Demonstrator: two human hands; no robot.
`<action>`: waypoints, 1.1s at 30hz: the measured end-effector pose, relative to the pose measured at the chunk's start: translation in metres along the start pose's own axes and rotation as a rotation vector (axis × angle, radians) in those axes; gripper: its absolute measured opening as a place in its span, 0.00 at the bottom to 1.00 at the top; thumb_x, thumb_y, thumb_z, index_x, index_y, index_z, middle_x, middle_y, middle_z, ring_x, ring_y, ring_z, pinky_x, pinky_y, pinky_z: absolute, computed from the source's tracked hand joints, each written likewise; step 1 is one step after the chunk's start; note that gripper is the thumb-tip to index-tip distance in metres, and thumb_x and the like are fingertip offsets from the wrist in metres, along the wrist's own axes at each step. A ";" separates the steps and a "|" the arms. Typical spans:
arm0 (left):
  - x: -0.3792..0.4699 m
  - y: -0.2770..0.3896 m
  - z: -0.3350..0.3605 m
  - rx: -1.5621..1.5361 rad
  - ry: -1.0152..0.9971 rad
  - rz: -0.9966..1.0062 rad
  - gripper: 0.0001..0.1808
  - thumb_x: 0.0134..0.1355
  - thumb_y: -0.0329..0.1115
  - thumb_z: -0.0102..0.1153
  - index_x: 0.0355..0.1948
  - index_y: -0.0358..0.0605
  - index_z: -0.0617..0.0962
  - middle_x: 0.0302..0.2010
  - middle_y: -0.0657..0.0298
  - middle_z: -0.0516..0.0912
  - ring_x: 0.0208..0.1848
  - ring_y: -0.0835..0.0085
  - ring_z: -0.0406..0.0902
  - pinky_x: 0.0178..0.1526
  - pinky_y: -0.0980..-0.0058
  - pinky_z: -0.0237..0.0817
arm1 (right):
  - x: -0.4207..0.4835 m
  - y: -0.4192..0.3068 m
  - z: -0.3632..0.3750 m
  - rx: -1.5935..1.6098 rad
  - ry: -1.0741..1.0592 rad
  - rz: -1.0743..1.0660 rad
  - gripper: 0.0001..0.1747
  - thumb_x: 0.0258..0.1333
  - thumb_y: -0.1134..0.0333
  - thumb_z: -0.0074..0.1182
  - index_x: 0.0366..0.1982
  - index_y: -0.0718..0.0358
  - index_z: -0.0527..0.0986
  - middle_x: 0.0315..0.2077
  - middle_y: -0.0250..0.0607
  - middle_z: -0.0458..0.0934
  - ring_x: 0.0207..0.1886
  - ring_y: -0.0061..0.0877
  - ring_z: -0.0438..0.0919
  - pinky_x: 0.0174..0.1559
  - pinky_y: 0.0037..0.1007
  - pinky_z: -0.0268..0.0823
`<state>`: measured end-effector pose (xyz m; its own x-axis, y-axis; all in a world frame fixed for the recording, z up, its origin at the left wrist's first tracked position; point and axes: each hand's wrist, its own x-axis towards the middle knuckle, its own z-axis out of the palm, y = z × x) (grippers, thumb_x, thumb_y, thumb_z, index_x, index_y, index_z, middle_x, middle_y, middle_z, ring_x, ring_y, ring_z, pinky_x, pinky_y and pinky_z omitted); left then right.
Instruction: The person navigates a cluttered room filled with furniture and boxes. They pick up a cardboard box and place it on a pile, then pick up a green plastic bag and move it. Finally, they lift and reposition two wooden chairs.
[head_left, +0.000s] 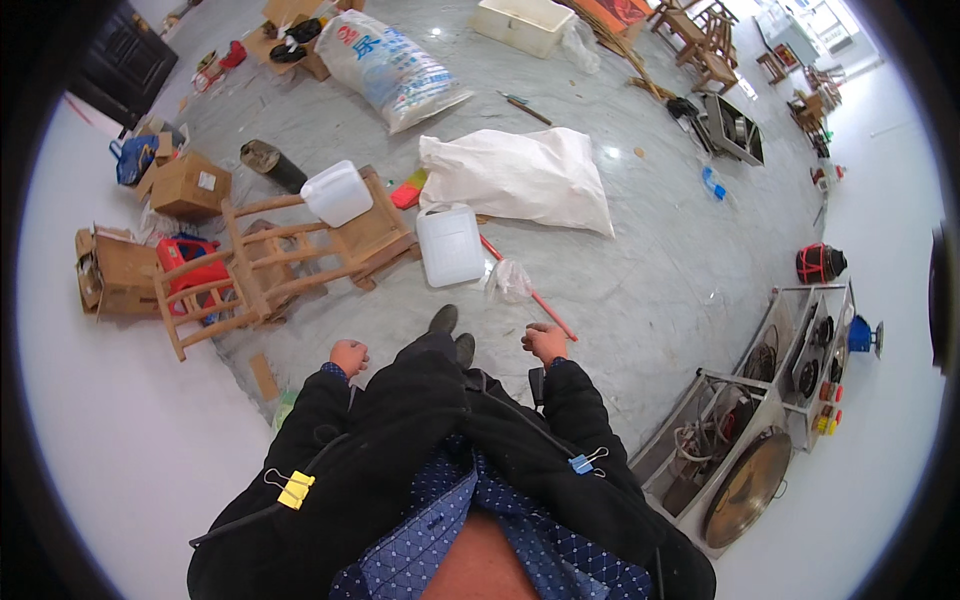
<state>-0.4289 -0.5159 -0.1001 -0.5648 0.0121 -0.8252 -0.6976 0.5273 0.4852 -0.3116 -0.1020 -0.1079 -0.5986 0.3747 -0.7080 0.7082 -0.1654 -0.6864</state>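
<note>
My left hand (350, 356) hangs beside my left thigh, its fingers loosely bent and nothing visible in it. On the other side, my right hand (545, 343) is also empty, with fingers half curled. It looks near the lower end of a red pole (551, 315) on the floor, without a visible grip on it. A crumpled clear plastic bag (513, 280) lies over that pole. Ahead of my shoes is a translucent white plastic jerrycan (451, 246). A second jerrycan (337, 193) rests on a wooden chair (300, 247) that lies tipped over.
Beyond the jerrycans lies a white woven sack (517, 176); a printed, filled sack (386, 67) is farther off. Cardboard boxes (191, 186) line the left wall. At right stand metal stove frames (705, 442) with a large round pan (750, 487). A white tub (521, 26) sits far ahead.
</note>
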 end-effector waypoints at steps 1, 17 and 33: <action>0.003 0.008 0.002 0.023 -0.015 0.006 0.13 0.53 0.35 0.49 0.31 0.34 0.76 0.24 0.58 0.78 0.18 0.73 0.74 0.16 0.78 0.60 | 0.001 -0.001 -0.003 0.011 0.011 -0.002 0.17 0.46 0.71 0.47 0.39 0.72 0.74 0.24 0.42 0.78 0.22 0.23 0.77 0.22 0.19 0.63; 0.095 0.156 0.066 0.215 -0.083 0.169 0.14 0.50 0.35 0.48 0.29 0.32 0.78 0.20 0.58 0.79 0.17 0.73 0.76 0.18 0.76 0.64 | 0.061 -0.075 -0.069 0.085 0.185 0.003 0.18 0.45 0.73 0.49 0.38 0.78 0.73 0.25 0.48 0.78 0.26 0.27 0.78 0.29 0.26 0.72; 0.126 0.274 0.142 0.274 -0.046 0.172 0.14 0.49 0.34 0.50 0.27 0.30 0.79 0.20 0.56 0.80 0.19 0.70 0.77 0.25 0.74 0.69 | 0.169 -0.159 -0.161 0.256 0.078 0.114 0.18 0.50 0.69 0.49 0.43 0.71 0.72 0.25 0.43 0.79 0.23 0.24 0.77 0.24 0.22 0.66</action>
<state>-0.6287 -0.2495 -0.1124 -0.6389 0.1559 -0.7533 -0.4456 0.7233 0.5276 -0.4654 0.1341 -0.0914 -0.4832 0.4076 -0.7748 0.6458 -0.4316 -0.6298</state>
